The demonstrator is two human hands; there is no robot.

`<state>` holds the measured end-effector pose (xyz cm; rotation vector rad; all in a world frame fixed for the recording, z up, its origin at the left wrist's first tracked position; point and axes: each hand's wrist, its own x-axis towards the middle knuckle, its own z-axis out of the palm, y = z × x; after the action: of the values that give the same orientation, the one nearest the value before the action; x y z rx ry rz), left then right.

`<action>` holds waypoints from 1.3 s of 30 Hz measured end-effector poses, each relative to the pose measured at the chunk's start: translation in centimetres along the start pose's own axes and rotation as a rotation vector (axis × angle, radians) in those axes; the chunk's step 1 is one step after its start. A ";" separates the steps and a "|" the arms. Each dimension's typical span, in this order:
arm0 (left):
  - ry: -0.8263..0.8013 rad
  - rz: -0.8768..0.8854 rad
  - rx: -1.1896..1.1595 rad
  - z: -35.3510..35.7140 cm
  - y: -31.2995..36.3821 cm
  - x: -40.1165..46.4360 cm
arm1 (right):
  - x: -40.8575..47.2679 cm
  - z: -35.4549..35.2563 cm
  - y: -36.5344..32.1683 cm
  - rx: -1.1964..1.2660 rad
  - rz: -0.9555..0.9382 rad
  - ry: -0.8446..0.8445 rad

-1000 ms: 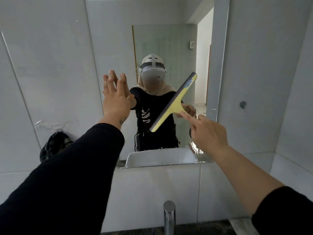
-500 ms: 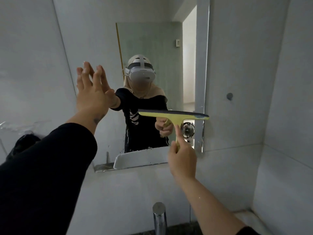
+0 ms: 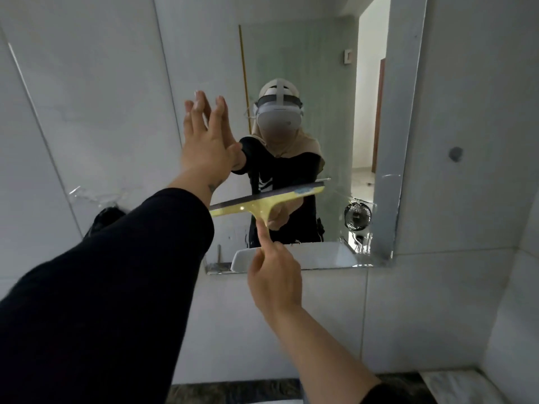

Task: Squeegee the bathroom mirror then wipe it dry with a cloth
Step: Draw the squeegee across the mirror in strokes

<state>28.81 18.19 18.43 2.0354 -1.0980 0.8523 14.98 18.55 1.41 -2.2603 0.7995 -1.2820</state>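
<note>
The bathroom mirror (image 3: 306, 68) hangs on the grey tiled wall ahead. My right hand (image 3: 274, 278) grips the handle of a yellow squeegee (image 3: 262, 204), index finger stretched up along it. Its dark blade lies nearly level against the lower glass, the right end slightly higher. My left hand (image 3: 204, 147) is flat with fingers spread, palm pressed on the mirror's left side above the blade. No cloth is in view.
A dark bundle (image 3: 102, 220) hangs on the wall left of the mirror, partly behind my left sleeve. The mirror reflects a white basin and a small fan. A dark counter edge (image 3: 233, 389) runs along the bottom, and a side wall (image 3: 519, 287) closes in at the right.
The squeegee swung from a steep diagonal to nearly level and slid left and down the glass. My left hand stayed pressed on the mirror. The view shifted.
</note>
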 end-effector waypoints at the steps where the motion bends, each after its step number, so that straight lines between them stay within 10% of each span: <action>1: 0.000 0.000 -0.001 0.0 0.0 0.0 | 0.0 0.3 -0.2 -0.034 -0.037 -0.039; 9: 0.022 0.001 -0.010 0.3 0.0 0.3 | 0.8 -2.8 1.8 -0.538 -0.167 -0.303; 21: 0.025 0.088 -0.055 3.5 1.3 -6.5 | 1.7 -10.3 6.7 -0.764 -0.152 -0.142; 39: -0.075 0.039 -0.072 6.5 1.4 -8.4 | -2.5 -9.3 11.6 -0.138 0.316 0.029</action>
<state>25.45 16.15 8.53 2.0069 -1.1964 0.7500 2.70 10.84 -2.73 -2.1112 1.2332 -1.1434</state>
